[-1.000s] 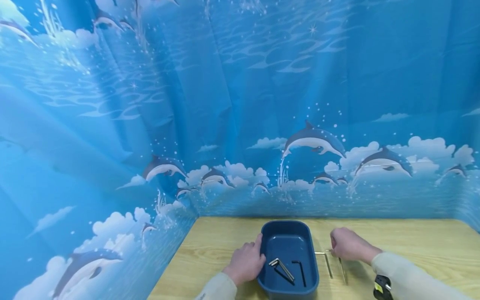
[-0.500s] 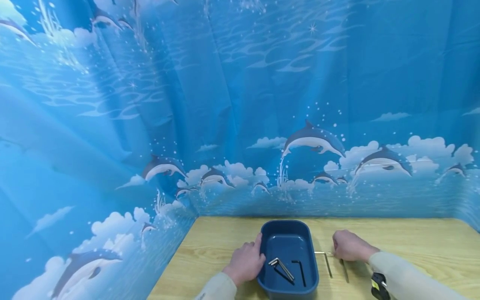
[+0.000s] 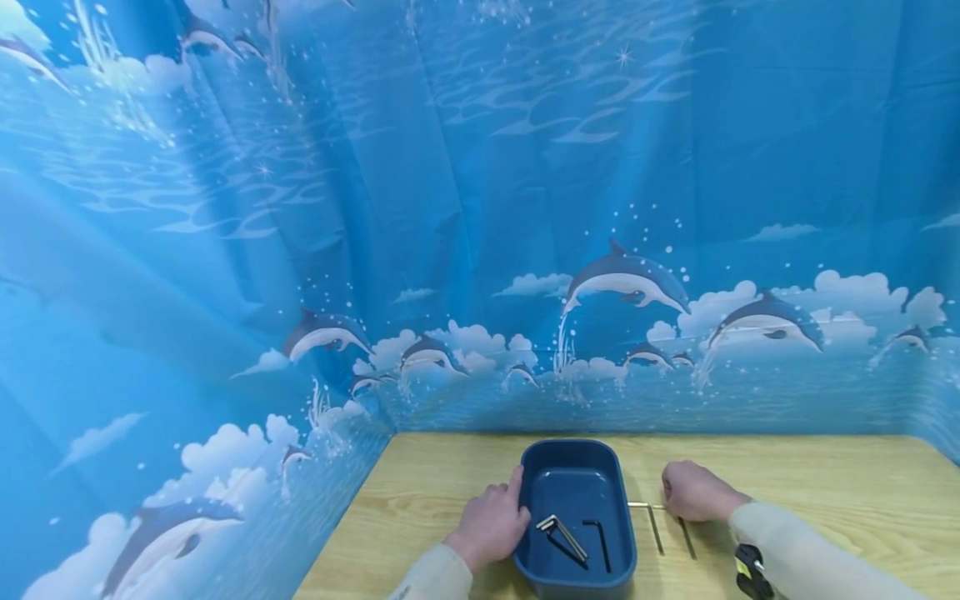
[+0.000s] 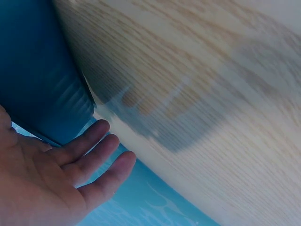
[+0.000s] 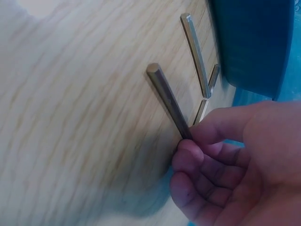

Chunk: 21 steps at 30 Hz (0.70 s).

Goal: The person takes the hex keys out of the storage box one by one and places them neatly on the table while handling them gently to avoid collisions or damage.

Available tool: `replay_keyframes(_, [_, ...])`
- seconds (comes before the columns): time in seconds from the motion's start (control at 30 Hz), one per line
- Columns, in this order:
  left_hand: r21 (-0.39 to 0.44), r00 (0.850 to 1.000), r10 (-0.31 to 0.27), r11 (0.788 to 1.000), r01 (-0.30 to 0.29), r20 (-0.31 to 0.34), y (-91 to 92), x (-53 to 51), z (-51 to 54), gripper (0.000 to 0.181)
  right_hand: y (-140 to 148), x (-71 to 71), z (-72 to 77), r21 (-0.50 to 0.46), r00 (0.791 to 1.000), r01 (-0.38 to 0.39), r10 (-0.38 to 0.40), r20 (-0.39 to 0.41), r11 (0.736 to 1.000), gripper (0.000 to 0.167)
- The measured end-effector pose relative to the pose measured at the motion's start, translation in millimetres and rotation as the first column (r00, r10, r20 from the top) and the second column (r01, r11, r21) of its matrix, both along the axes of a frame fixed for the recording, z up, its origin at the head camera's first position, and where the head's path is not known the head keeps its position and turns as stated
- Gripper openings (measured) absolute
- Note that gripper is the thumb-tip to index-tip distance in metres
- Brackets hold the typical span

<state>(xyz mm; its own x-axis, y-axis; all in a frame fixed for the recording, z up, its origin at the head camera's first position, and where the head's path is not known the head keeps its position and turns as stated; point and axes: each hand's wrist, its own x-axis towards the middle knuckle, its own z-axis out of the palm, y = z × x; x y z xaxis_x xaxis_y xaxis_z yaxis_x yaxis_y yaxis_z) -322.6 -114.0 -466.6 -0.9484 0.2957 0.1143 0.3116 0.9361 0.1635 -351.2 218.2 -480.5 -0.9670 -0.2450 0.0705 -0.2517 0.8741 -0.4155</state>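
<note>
Evidently, right hand point(image 3: 703, 492) pinched hex key point(image 3: 687, 540) near its bend, head view's lower right | probably stiff, light, slick; bend likely offered best hold | left hand point(image 3: 491, 523), fingers extended, touched blue box point(image 3: 573, 492)

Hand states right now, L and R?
Left hand: open, touching the side of the dark-blue, rounded-rectangular bin.
Right hand: closed, pinching a bronze-coloured, six-sided metal hex key.

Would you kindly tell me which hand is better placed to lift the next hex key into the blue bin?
The right hand, most likely: it pinches one hex key, and another hex key lies between it and the blue bin. The left hand is at the bin's opposite side.
</note>
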Motion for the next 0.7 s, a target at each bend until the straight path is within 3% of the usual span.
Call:
replay_keyframes(0.27, [-0.007,1.000,0.000,1.000,0.000,-0.008,0.2,-0.9,-1.5,0.060,-2.5,1.7,2.0,-0.019,0.999,-0.032,0.031,-0.033,0.999,0.038])
replay_keyframes(0.7, [-0.005,1.000,-0.001,1.000,0.001,-0.027,0.0,0.2,-2.6,0.060,-4.5,1.8,4.8,-0.004,0.999,-0.022,0.022,-0.046,1.000,0.034])
